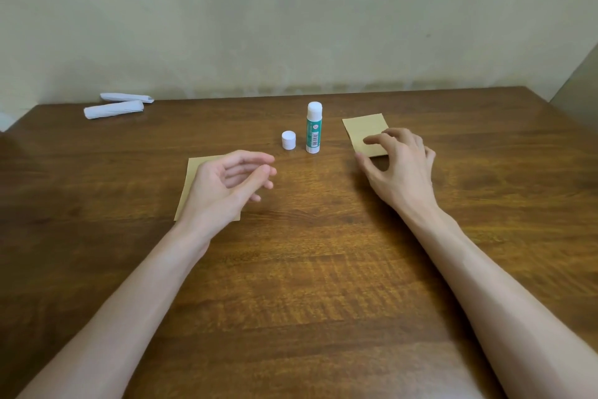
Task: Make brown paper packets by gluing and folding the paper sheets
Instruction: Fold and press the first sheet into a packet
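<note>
**Q:** Head view: where are the task items?

**A:** The glue stick [314,127] stands upright on the table [323,269]. A small white cap [288,140] stands just left of it. A flat brown sheet [194,172] lies left of the glue stick, nearer the person. A folded brown piece [365,128] lies just right of it.

**Q:** Hand condition?

**A:** The left hand [226,185] is over the sheet, fingers loose and apart, holding nothing. The right hand [399,162] is over the folded piece's near edge, fingers spread and curved. Whether they touch it cannot be told.

The left hand [226,185] hides much of the brown sheet [191,172].
</note>
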The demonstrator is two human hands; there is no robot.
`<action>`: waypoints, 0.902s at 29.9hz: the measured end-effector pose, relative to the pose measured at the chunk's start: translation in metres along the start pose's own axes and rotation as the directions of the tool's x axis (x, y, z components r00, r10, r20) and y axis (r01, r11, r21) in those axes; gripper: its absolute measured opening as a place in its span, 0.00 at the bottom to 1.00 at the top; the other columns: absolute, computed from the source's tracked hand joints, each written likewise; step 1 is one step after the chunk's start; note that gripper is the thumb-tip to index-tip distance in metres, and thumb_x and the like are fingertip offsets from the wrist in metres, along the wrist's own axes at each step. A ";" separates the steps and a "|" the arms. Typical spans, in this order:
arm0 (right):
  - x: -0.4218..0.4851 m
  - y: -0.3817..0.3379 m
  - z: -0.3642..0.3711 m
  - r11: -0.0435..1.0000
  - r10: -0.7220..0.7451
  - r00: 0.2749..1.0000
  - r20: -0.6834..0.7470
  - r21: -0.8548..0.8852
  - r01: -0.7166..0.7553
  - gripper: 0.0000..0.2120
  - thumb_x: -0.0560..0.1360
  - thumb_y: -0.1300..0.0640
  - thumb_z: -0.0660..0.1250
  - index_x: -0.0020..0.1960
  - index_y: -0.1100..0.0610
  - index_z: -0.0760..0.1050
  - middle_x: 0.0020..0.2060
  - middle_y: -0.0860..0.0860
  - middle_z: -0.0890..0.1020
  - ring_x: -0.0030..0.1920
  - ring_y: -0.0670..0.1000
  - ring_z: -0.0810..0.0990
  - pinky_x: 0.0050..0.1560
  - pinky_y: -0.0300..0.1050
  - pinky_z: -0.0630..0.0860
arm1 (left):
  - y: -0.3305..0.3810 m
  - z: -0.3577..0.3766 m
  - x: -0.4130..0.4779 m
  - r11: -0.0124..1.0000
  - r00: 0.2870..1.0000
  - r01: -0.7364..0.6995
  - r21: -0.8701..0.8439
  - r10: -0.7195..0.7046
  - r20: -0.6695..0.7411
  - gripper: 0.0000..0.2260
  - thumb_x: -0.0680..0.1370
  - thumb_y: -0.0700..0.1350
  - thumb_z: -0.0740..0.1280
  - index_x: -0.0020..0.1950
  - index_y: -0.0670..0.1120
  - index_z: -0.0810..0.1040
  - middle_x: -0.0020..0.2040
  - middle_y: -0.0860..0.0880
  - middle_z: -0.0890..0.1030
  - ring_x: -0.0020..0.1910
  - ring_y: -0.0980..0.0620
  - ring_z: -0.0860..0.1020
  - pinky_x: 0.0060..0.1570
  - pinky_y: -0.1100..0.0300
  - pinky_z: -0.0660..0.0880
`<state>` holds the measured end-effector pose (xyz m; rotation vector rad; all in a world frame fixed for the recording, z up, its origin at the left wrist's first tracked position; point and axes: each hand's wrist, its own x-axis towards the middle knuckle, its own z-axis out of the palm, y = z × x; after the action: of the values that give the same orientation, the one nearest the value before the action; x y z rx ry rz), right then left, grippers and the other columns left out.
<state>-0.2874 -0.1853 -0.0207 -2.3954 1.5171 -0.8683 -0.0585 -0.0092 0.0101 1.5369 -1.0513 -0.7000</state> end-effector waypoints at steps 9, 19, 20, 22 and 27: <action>-0.010 -0.015 0.002 0.993 -0.092 0.995 0.037 0.081 0.089 0.14 0.82 0.46 0.70 0.65 0.50 0.83 0.66 0.53 0.78 0.71 0.56 0.72 0.70 0.58 0.65 | -0.018 -0.038 0.015 0.605 0.989 0.149 0.782 -0.085 -0.123 0.26 0.78 0.57 0.73 0.75 0.55 0.75 0.75 0.51 0.74 0.76 0.48 0.68 0.74 0.45 0.65; -0.014 -0.022 0.003 0.990 -0.112 0.991 0.075 0.100 0.105 0.14 0.81 0.47 0.71 0.64 0.50 0.83 0.66 0.52 0.78 0.71 0.54 0.72 0.69 0.58 0.66 | -0.020 -0.039 0.011 0.621 0.962 0.053 0.782 0.180 -0.208 0.15 0.76 0.56 0.75 0.59 0.51 0.87 0.57 0.50 0.87 0.61 0.45 0.81 0.68 0.46 0.71; -0.015 -0.023 0.003 0.986 -0.126 0.990 0.063 0.119 0.117 0.14 0.81 0.47 0.71 0.63 0.50 0.84 0.65 0.52 0.78 0.70 0.54 0.73 0.69 0.56 0.67 | -0.018 -0.038 0.010 0.637 0.953 0.029 0.771 0.216 -0.214 0.15 0.76 0.57 0.74 0.59 0.51 0.87 0.57 0.50 0.87 0.61 0.45 0.81 0.67 0.47 0.71; -0.017 -0.029 0.000 0.962 -0.195 0.981 0.013 0.196 0.189 0.13 0.79 0.46 0.72 0.60 0.49 0.85 0.59 0.49 0.81 0.63 0.51 0.76 0.65 0.52 0.72 | -0.011 -0.034 0.008 0.697 0.937 -0.020 0.717 0.263 -0.229 0.16 0.77 0.59 0.72 0.59 0.52 0.87 0.57 0.53 0.87 0.61 0.50 0.80 0.61 0.52 0.72; -0.032 -0.056 -0.010 0.788 -0.302 0.904 0.304 0.613 0.057 0.13 0.76 0.42 0.75 0.57 0.48 0.86 0.44 0.43 0.87 0.44 0.41 0.81 0.48 0.39 0.76 | 0.004 -0.010 -0.002 0.845 0.931 -0.073 0.530 0.248 -0.268 0.14 0.77 0.59 0.73 0.58 0.54 0.88 0.54 0.61 0.84 0.56 0.59 0.78 0.54 0.58 0.73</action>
<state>-0.2596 -0.1297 -0.0001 -2.0800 0.7202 -0.7032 -0.0516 -0.0032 0.0160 1.9074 -1.1469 -0.0204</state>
